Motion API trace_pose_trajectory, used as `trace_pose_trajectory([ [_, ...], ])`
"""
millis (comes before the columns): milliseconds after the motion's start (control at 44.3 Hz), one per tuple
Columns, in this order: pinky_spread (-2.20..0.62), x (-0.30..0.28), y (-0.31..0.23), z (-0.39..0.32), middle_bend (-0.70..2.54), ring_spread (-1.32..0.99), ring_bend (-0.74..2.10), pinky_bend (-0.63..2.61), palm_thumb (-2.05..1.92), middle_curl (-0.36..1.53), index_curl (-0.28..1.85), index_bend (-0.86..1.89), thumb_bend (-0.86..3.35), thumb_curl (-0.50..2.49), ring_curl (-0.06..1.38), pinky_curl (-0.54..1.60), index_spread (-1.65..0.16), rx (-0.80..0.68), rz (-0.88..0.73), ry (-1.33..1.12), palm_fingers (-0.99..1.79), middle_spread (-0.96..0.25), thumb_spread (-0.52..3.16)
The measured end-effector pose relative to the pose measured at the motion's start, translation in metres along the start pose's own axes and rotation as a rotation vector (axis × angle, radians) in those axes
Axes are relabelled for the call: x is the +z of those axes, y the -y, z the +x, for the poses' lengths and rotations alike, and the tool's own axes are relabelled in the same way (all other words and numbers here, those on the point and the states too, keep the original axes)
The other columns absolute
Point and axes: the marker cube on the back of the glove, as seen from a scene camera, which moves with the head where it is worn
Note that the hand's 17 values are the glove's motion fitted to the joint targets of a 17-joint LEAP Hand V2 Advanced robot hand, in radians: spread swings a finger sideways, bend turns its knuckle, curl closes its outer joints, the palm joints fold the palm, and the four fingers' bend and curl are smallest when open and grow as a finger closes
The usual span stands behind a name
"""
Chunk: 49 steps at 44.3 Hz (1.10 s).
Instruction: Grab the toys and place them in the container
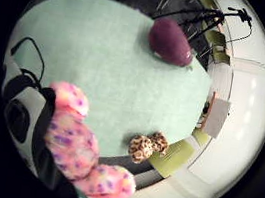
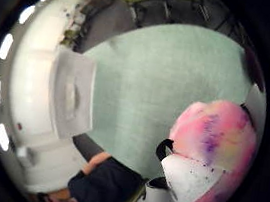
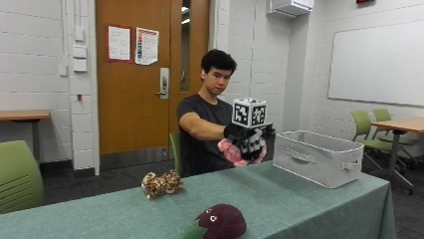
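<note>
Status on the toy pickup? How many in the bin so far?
None visibly binned; the container's inside is hidden from view. In hand: the gloved right hand grips the pink toy above the table, short of the container. Left: leopard toy and maroon toy, both on the table.

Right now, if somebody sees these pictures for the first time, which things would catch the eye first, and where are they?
The gloved right hand stands out first: raised above the green table, it holds a pink spotted plush toy. Beside it, at the table's end, stands the white fabric container. Two toys lie apart on the cloth: a leopard-print plush near the far edge and a dark purple plush near the camera.
</note>
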Motion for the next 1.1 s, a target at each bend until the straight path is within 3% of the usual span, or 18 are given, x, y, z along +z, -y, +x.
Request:
trace_pose_trajectory([
  [248, -0.44, -0.111, 0.001, -0.117, 0.94, -0.38, 1.13, 0.76, 0.57, 0.55, 0.71, 0.64, 0.18, 0.71, 0.51, 0.4, -0.24, -0.193, 0.162, -0.046, 1.26, -0.3, 0.4],
  [361, -0.43, -0.146, -0.005, -0.192, 0.96, -0.37, 1.15, 0.77, 0.56, 0.55, 0.73, 0.65, 0.18, 0.74, 0.51, 0.4, -0.23, -0.409, 0.21, -0.02, 1.25, -0.3, 0.35],
  [451, -0.43, -0.16, -0.001, -0.249, 0.97, -0.36, 1.15, 0.78, 0.56, 0.55, 0.73, 0.65, 0.18, 0.76, 0.51, 0.4, -0.23, -0.426, 0.236, -0.009, 1.24, -0.29, 0.32],
  [699, -0.44, -0.146, 0.002, -0.415, 0.99, -0.36, 1.17, 0.79, 0.55, 0.55, 0.75, 0.66, 0.17, 0.82, 0.51, 0.4, -0.22, -0.543, 0.202, 0.011, 1.23, -0.29, 0.27],
  [834, -0.44, -0.111, 0.014, -0.444, 0.99, -0.36, 1.17, 0.79, 0.54, 0.54, 0.76, 0.66, 0.16, 0.85, 0.51, 0.4, -0.22, -0.529, 0.169, -0.185, 1.23, -0.29, 0.25],
  [947, -0.44, -0.091, 0.01, -0.454, 1.0, -0.36, 1.16, 0.8, 0.52, 0.54, 0.77, 0.66, 0.15, 0.87, 0.5, 0.4, -0.22, -0.524, 0.024, -0.202, 1.21, -0.29, 0.25],
  [992, -0.43, -0.088, 0.007, -0.461, 0.89, -0.36, 1.25, 0.89, 0.3, 0.51, 0.73, 0.39, 0.01, 0.83, 0.52, 0.42, -0.24, -0.466, -0.027, -0.146, 0.94, -0.29, 0.49],
  [1037, -0.36, -0.09, 0.001, -0.469, 0.69, -0.35, 1.15, 1.06, -0.04, 0.47, 0.72, 0.14, -0.2, 0.7, 0.51, 0.5, -0.22, -0.454, -0.055, -0.049, 0.23, -0.23, 0.62],
  [1105, -0.3, -0.094, -0.003, -0.46, 0.6, -0.3, 1.02, 1.16, -0.16, 0.45, 0.7, 0.11, -0.18, 0.62, 0.51, 0.54, -0.2, -0.518, -0.051, 0.0, -0.08, -0.17, 0.68],
])
